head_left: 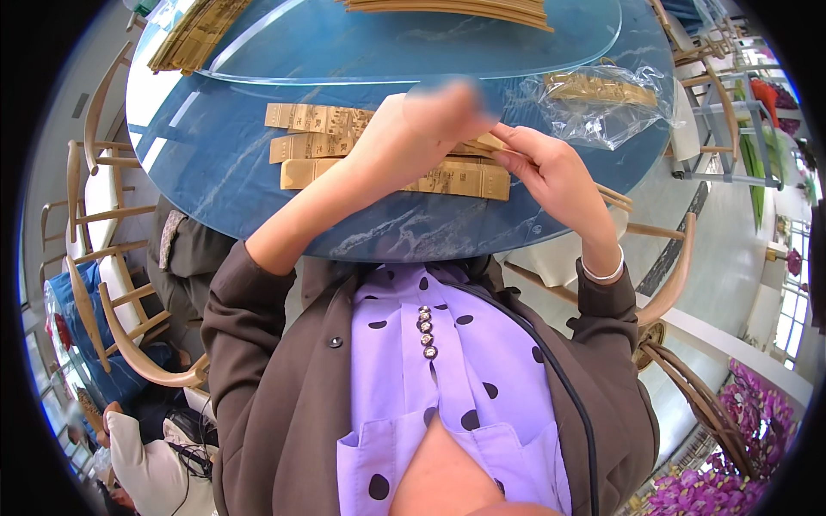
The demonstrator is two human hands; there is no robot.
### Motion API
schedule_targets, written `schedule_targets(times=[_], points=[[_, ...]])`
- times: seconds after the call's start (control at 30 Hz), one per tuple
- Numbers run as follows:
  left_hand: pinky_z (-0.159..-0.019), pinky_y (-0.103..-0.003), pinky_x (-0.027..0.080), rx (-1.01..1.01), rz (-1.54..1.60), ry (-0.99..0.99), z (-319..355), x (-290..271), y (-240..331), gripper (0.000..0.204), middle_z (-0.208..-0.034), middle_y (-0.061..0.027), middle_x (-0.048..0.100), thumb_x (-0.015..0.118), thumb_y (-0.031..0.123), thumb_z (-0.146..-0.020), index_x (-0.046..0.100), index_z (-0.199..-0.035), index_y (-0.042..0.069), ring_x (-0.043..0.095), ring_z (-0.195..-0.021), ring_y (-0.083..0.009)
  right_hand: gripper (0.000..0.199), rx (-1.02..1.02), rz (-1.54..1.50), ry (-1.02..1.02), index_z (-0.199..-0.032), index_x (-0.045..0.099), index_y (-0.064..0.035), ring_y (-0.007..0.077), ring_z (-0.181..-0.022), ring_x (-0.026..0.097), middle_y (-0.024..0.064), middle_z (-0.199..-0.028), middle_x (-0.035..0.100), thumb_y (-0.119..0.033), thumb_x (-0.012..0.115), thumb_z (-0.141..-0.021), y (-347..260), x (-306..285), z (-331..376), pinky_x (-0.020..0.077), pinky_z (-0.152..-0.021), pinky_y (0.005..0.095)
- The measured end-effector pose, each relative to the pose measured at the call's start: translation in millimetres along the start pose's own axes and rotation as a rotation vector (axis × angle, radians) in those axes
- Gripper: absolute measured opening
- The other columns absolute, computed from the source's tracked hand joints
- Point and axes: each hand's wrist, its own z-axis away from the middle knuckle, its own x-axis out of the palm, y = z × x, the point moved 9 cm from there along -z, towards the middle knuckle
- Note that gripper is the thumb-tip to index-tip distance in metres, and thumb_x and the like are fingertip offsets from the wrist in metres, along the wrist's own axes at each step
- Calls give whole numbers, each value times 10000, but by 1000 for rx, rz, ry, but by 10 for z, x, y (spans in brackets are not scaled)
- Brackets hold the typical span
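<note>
My left hand and right hand meet over the blue table, both pinched shut on one tan paper sleeve, apparently to work its end; the blur hides detail. Three sleeves lie stacked beneath. One clear plastic bag sits right.

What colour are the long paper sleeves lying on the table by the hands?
Tan-gold paper sleeves, seen in the head view, on the blue marbled table under the left hand.
</note>
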Motion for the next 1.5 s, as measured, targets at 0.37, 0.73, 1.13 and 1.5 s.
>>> schedule_targets(times=[0.37,0.73,1.13,1.5], points=[[-862,-436,479,351,-392,96,140,-76,331,132,-950,-109,621,678,87,-825,623,-923,19,630,-841,-335,207,220,-588,62,-1126,711,31,65,-769,568,18,-855,669,-60,648,-951,127,196,-101,460,-670,227],[-603,-193,385,-300,906,490,745,-163,-196,179,-798,27,575,612,163,-1016,604,-952,-4,484,-708,-25,227,157,-711,252,-1168,717,-1,40,-685,506,15,-852,640,-36,659,-951,-281,12,23,371,-570,175],[-542,-190,345,-84,745,736,721,-315,-48,116,-856,-1,535,633,39,-981,643,-925,-62,433,-653,-19,227,-13,-427,517,-1195,672,8,20,-630,483,-12,-787,601,-51,631,-979,-661,40,36,343,-532,166],[-555,-167,360,-218,893,622,615,-290,-11,125,-802,38,596,681,80,-961,679,-957,-44,472,-693,13,325,87,-388,559,-1321,545,-11,39,-701,531,-9,-777,581,-111,591,-1015,-650,101,89,405,-605,178]])
